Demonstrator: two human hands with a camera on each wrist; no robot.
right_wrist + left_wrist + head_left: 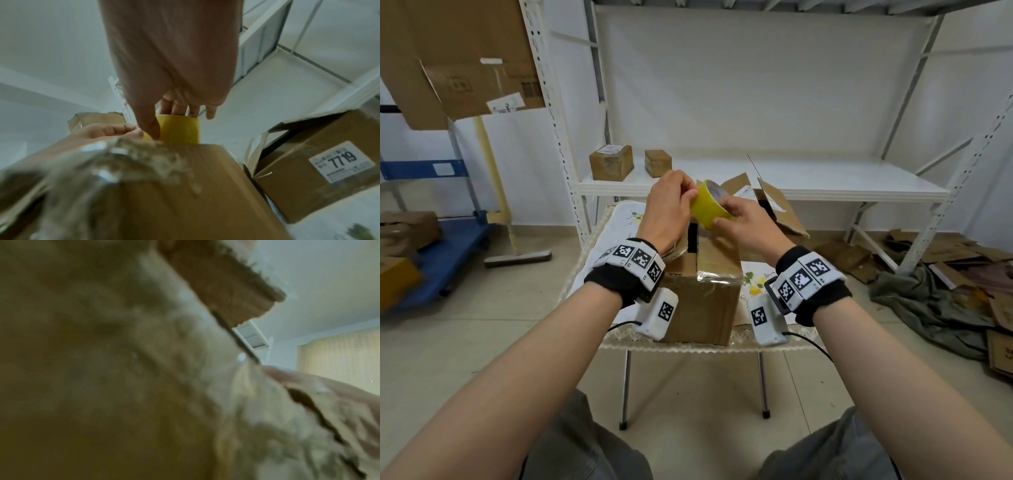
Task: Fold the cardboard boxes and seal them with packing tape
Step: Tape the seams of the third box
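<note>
A brown cardboard box (702,301) stands on a small table, its top flaps folded down with old tape along the seam. Above its far end I hold a yellow roll of packing tape (709,205). My right hand (743,222) grips the roll from the right, thumb on its outer face and fingers behind it (176,131). My left hand (671,202) pinches at the roll's left rim with curled fingertips. The left wrist view shows only blurred cardboard (102,369) close up.
An open box with a "7719" label (320,164) lies right of the table's box. Two small taped boxes (612,161) sit on the white shelf (825,181) behind. Flattened cardboard and a grey cloth (928,301) litter the floor at right; a blue cart (448,246) stands left.
</note>
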